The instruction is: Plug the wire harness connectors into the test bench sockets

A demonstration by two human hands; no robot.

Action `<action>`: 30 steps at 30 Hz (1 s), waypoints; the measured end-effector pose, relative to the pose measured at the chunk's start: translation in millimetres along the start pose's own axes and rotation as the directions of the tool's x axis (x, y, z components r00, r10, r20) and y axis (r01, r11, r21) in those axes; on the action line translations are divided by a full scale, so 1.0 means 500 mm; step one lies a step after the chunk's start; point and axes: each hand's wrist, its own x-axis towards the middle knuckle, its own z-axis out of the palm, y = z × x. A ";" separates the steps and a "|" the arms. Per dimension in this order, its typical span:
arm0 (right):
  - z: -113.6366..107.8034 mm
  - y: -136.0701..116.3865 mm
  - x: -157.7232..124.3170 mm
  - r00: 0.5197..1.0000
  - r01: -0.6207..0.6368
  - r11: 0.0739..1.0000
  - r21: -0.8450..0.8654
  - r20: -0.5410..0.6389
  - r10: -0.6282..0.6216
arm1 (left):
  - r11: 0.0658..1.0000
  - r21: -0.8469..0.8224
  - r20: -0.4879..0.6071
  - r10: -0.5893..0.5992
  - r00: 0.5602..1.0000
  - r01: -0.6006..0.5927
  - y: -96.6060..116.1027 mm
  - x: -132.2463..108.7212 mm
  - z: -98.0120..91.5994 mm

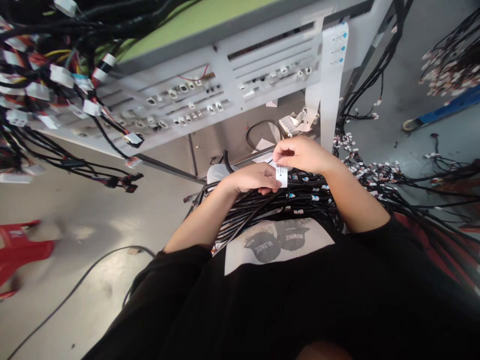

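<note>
2 bare hands meet over a thick bundle of black corrugated-sleeved wire harness lying across the person's lap, near centre. Left hand rests palm-down on the bundle, fingers curled over the cables, likely pinning them so the strand being labelled stays put. Right hand sits just right and slightly far of it, thumb and fingers pinched together on a small white printed paper label; the label hangs down between the 2 hands, touching the left fingers, held by its top edge, probably so the printed face shows. Both grips closed: left on the bundle, right on the label.

Far side: a grey metal test board with rows of white connector sockets under a green tabletop, tilted in view. A long strip of white label backing hangs from its right end, within reach of the right hand. More loose harnesses far left and right on the floor; a red plastic stool near left.
</note>
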 end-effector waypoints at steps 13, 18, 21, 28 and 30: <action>0.006 0.104 -0.094 0.924 -0.332 0.937 -0.105 -0.236 0.301 | 0.984 -0.140 -0.124 -0.123 0.985 0.106 0.017 0.001 -0.001; 0.015 0.137 -0.147 0.952 -0.306 0.949 0.070 0.024 0.305 | 0.999 0.042 -0.329 -0.017 0.944 0.033 0.012 0.002 0.014; 0.005 0.123 -0.157 0.939 -0.337 0.940 0.053 -0.054 0.340 | 0.960 0.268 -0.588 0.234 0.774 -0.086 -0.019 0.019 0.038; -0.032 0.067 -0.166 0.896 -0.432 0.865 -0.254 -0.229 0.380 | 0.721 0.683 -0.519 0.590 0.618 -0.115 -0.060 0.044 0.071; -0.033 0.060 -0.167 0.896 -0.433 0.857 -0.277 -0.233 0.378 | 0.720 0.688 -0.514 0.575 0.637 -0.094 -0.057 0.044 0.073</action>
